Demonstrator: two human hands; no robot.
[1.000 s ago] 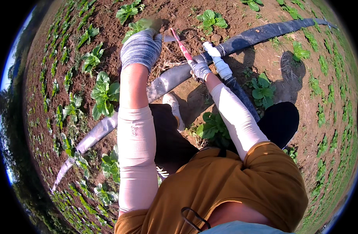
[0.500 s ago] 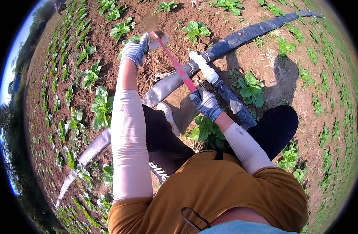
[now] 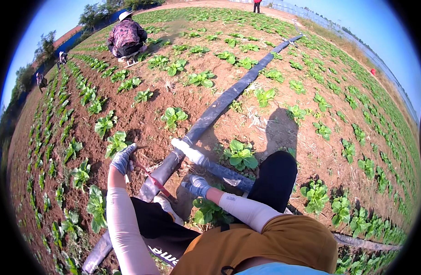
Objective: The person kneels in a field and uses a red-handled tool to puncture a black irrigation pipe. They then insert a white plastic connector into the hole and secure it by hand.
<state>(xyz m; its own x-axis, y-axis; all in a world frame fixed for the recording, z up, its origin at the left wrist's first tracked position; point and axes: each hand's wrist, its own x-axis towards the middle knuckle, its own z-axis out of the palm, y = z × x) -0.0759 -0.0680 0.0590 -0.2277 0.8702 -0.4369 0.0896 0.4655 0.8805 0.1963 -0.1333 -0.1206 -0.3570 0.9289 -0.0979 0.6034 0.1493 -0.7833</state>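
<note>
My left hand (image 3: 122, 159), in a grey-white knit glove, is closed on a small hoe near its head, whose thin dark edge shows beside the fingertips. From there the hoe's red handle (image 3: 159, 184) slants down to the right across the dark hose. My right hand (image 3: 199, 187), gloved the same way, is off the handle, a little to the right of its lower end. Its fingers stretch out to the left with nothing visible in them. A leafy green plant (image 3: 210, 211) grows just below the right hand.
A thick dark hose (image 3: 229, 95) crosses the field, with a white pipe fitting (image 3: 188, 151) joining a side branch (image 3: 229, 176). Another leafy plant (image 3: 240, 156) stands beside that branch. Rows of seedlings fill the soil. A crouching person (image 3: 127, 37) in a white hat is at the far left.
The view has tipped up to show the far field and other people. My right hand has let go of the red handle; my left hand still holds the hoe, its handle now lower.
</note>
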